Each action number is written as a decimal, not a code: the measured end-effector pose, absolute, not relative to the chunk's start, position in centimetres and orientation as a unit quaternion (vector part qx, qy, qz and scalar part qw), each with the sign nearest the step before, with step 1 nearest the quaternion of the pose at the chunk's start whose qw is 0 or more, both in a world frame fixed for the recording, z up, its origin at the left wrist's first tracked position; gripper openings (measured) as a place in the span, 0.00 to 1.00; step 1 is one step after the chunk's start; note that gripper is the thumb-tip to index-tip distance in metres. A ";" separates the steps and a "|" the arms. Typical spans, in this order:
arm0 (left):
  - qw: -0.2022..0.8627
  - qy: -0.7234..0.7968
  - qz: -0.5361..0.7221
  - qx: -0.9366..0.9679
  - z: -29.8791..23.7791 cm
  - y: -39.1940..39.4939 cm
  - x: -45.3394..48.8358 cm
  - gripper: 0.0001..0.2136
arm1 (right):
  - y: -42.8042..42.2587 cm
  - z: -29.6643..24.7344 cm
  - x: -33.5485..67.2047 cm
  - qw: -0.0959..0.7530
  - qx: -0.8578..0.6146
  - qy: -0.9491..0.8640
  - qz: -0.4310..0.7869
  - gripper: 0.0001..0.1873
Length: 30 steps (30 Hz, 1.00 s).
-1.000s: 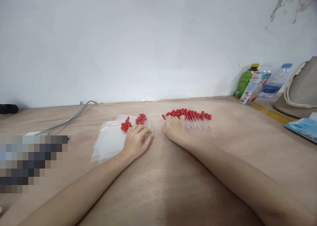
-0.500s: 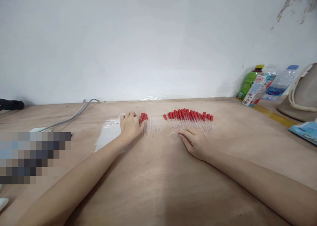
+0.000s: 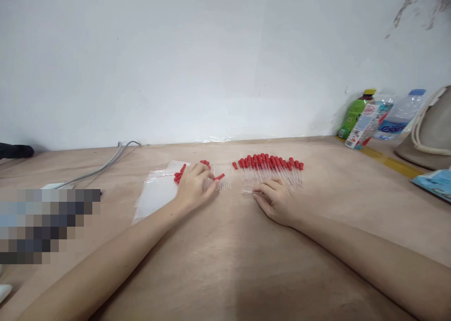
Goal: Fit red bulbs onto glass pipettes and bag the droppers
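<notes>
Head view: a red rubber cap (image 3: pixel 219 176) is pinched between the thumb and fingers of the person's left hand (image 3: pixel 197 184), just left of the row of red-capped droppers (image 3: pixel 264 158), which serves as the landmark. The right hand (image 3: pixel 276 199), at the near side of that row, holds a clear tube (image 3: pixel 247 192) in a narrow grip. The tube lies nearly level and its free end points left, toward the cap; cap and tube are apart.

Between the row and the left hand, bare tubes (image 3: pixel 226 176) lie side by side. More loose caps (image 3: pixel 179 175) sit farther left of the row, partly hidden by the left hand, beside and on some clear plastic bags (image 3: pixel 153 199).

All this rests on a wooden table (image 3: pixel 211 264). Well left of the row, a grey cable (image 3: pixel 102 167) runs across the wood. Well right of it stand a green bottle (image 3: pixel 350 119), a clear bottle with a blue lid (image 3: pixel 400 117) and a beige bag (image 3: pixel 437 128), with a blue packet (image 3: pixel 435 184) nearer the person.
</notes>
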State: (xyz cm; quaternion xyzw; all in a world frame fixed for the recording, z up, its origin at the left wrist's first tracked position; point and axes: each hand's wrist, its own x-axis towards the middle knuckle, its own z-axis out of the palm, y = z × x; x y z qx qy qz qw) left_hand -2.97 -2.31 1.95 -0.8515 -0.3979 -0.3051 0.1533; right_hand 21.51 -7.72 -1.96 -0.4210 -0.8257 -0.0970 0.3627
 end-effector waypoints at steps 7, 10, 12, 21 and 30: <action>0.005 -0.348 -0.285 -0.893 0.0 -6.0 -1.8 0.05 | -7.7 -2.2 21.6 0.367 -0.421 -0.827 -0.069 0.12; 0.007 -0.340 -0.286 -0.896 -0.1 -5.8 -1.6 0.11 | -7.5 -2.5 21.7 0.379 -0.400 -0.833 -0.057 0.14; 0.025 -0.333 -0.273 -0.902 0.0 -5.5 -1.5 0.13 | -7.4 -2.6 21.7 0.386 -0.386 -0.836 -0.062 0.14; 0.022 -0.326 -0.271 -0.905 -0.4 -5.2 -1.0 0.11 | -7.8 -2.4 21.1 0.387 -0.367 -0.840 -0.097 0.11; 0.016 -0.294 -0.282 -0.913 -0.7 -5.3 -0.9 0.09 | -8.3 -2.1 20.3 0.383 -0.356 -0.844 -0.123 0.11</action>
